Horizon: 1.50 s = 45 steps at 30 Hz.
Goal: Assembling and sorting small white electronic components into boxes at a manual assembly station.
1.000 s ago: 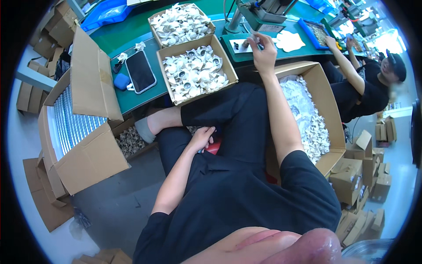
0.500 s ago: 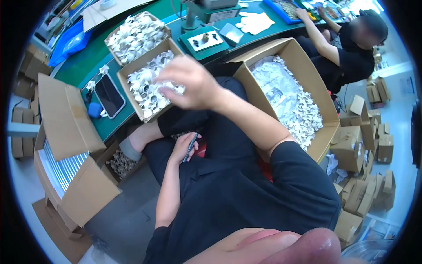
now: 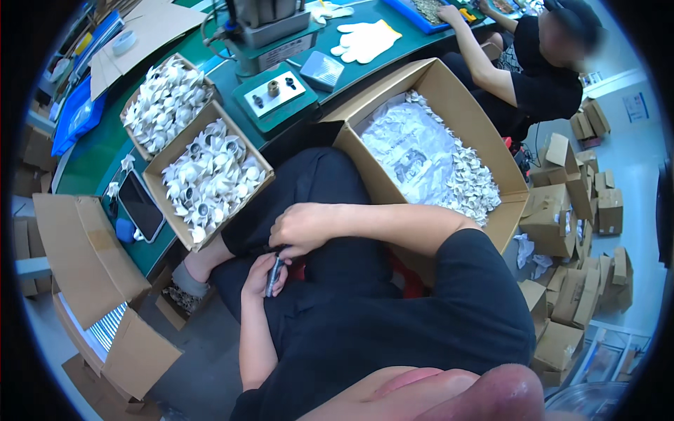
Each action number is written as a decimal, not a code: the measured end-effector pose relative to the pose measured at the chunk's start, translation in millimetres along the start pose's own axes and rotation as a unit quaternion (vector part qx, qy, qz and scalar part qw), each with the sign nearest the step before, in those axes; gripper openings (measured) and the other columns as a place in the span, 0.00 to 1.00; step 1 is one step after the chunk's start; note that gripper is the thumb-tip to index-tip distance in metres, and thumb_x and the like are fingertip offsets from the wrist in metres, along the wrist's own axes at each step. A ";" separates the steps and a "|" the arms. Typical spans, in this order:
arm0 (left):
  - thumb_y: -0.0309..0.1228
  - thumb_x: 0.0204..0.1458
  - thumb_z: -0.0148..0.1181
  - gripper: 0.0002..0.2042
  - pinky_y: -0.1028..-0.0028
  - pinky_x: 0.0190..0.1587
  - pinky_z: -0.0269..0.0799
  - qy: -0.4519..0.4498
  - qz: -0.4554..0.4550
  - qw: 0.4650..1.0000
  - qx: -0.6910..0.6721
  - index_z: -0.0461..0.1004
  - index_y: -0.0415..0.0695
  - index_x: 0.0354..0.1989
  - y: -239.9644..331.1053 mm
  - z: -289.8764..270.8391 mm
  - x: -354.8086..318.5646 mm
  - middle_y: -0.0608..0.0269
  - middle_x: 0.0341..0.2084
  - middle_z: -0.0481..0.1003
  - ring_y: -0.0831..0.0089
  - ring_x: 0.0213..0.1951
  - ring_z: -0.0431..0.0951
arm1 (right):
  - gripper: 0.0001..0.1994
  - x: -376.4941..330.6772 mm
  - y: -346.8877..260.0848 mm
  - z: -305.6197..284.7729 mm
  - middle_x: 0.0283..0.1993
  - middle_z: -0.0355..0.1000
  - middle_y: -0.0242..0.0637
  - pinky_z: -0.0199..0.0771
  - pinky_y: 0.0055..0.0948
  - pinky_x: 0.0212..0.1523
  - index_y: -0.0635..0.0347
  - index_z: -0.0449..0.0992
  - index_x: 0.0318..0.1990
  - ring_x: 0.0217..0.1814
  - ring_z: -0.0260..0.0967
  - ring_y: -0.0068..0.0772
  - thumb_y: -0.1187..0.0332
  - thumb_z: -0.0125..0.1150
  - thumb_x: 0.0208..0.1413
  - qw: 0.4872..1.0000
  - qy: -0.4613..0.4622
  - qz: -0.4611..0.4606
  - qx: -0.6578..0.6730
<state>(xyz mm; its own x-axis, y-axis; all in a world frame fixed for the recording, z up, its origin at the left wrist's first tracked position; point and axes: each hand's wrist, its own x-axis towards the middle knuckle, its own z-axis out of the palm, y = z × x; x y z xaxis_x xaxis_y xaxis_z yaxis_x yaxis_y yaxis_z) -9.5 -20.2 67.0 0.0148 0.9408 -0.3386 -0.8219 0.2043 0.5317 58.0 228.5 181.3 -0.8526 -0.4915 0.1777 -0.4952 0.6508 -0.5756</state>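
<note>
Head view: we look down at our two hands, close together over our lap [image 3: 319, 270]. Our left hand [image 3: 261, 274] is closed around a dark rod [image 3: 273, 278], which slants upward across its fingers. Our right hand [image 3: 300, 228] bends in just above, fingertips near the rod's upper end; we cannot tell whether they grip it. White parts [image 3: 210, 175] fill an open box [image 3: 161, 202] beyond, to our left.
</note>
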 end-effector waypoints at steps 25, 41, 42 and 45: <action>0.44 0.67 0.52 0.20 0.74 0.10 0.66 -0.107 0.033 0.991 -0.077 0.73 0.35 0.45 -6.6 -33.7 46.7 0.52 0.17 0.72 0.73 0.11 0.67 | 0.16 -2.3 15.4 12.1 0.39 0.79 0.50 0.77 0.46 0.51 0.65 0.80 0.38 0.45 0.78 0.53 0.59 0.65 0.52 0.986 -0.114 0.124 -0.005; 0.44 0.70 0.45 0.20 0.77 0.10 0.64 -0.035 -0.030 0.998 -0.039 0.73 0.37 0.40 2.1 -12.0 51.3 0.54 0.22 0.73 0.74 0.12 0.68 | 0.15 0.7 22.4 22.5 0.36 0.80 0.50 0.77 0.45 0.48 0.64 0.81 0.36 0.43 0.79 0.52 0.60 0.64 0.50 0.988 -0.100 0.113 -0.027; 0.44 0.70 0.45 0.20 0.77 0.10 0.64 -0.032 -0.038 0.998 -0.024 0.73 0.37 0.40 1.7 -11.1 53.5 0.54 0.22 0.73 0.74 0.12 0.68 | 0.14 1.3 22.5 22.5 0.36 0.80 0.49 0.78 0.45 0.47 0.64 0.81 0.36 0.43 0.79 0.52 0.60 0.64 0.50 0.989 -0.096 0.113 -0.026; 0.45 0.70 0.45 0.20 0.77 0.10 0.64 -0.025 -0.050 0.998 -0.010 0.72 0.37 0.39 -0.8 -11.0 56.9 0.55 0.23 0.73 0.74 0.12 0.68 | 0.14 0.0 22.6 21.3 0.35 0.80 0.49 0.78 0.45 0.47 0.64 0.81 0.35 0.42 0.79 0.51 0.61 0.63 0.50 0.988 -0.101 0.109 -0.030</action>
<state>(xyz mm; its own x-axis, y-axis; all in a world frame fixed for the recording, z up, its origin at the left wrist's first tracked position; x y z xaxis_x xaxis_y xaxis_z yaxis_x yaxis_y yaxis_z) -14.3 30.2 38.8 0.1243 0.9286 -0.3497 -0.8260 0.2921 0.4820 50.4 230.8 151.4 -0.8920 -0.4379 -0.1124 -0.3179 0.7843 -0.5327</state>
